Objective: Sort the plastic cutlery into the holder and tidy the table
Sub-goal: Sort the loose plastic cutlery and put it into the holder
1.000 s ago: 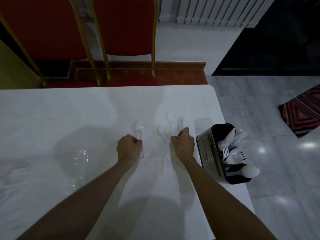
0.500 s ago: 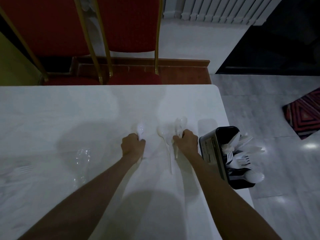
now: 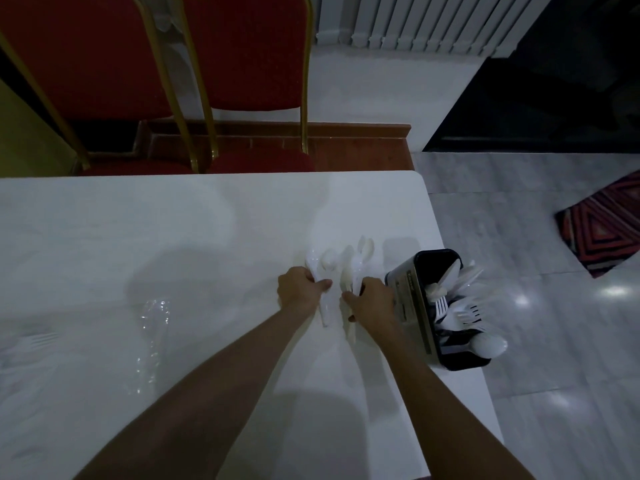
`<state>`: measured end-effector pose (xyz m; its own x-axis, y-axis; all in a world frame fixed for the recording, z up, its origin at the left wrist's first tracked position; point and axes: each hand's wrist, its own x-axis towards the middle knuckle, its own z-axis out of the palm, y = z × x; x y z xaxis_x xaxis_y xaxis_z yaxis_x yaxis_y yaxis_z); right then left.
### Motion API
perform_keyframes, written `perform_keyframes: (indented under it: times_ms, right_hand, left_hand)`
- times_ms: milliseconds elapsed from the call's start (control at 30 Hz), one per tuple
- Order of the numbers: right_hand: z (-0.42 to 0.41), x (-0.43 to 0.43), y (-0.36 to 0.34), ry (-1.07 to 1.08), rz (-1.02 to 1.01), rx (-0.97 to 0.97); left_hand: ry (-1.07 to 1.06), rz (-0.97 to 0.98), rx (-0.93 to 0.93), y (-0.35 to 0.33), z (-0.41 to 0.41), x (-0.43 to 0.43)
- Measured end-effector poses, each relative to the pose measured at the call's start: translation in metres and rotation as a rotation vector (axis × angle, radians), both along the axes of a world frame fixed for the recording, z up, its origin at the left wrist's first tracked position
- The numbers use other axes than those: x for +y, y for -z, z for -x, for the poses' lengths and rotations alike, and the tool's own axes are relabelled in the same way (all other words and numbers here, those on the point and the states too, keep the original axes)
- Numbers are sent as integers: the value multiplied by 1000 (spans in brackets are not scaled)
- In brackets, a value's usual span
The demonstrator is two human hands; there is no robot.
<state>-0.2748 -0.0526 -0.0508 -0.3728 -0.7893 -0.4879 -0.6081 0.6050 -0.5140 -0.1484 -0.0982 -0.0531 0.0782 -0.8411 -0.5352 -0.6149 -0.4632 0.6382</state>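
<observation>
White spoons (image 3: 360,261) now gathered: left hand (image 3: 300,289) and right hand (image 3: 372,297) have closed together, each gripping some. Holder (image 3: 414,299) transfer likely next.

Two bare forearms were seen, and no sleeve was worn on either as far as the frame reached. The left hand (image 3: 300,289) and the right hand (image 3: 372,299) were ungloved. No ring, watch or bracelet could be made out in the dim light.
</observation>
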Motion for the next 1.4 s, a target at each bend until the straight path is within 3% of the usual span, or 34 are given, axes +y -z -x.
perform_keyframes:
  times_ms: [133,367,533,667,800,900,967,1167,1400]
  right_hand:
    - [4,7,2,7,14,8]
    - [3,24,-16,53,159,-163]
    - [8,37,-41,34,215,-223]
    - [15,48,-71,-22,282,-277]
    - [32,62,-113,-98,382,-219]
    - [56,72,-143,-79,426,-162]
    - [79,81,-157,-62,435,-79]
    - [119,110,-154,-16,381,64]
    - [131,121,-139,-21,418,79]
  left_hand:
    - [110,39,-77,7,16,1]
    - [261,60,-228,5,-2,16]
    - [228,59,-250,0,-37,33]
    - [122,38,-112,-18,-50,41]
    - [-89,58,302,-53,-29,49]
    - [-101,30,661,-88,4,58]
    - [-79,34,785,-106,29,65]
    - [17,95,842,-120,87,98]
    - [146,223,568,-106,106,113]
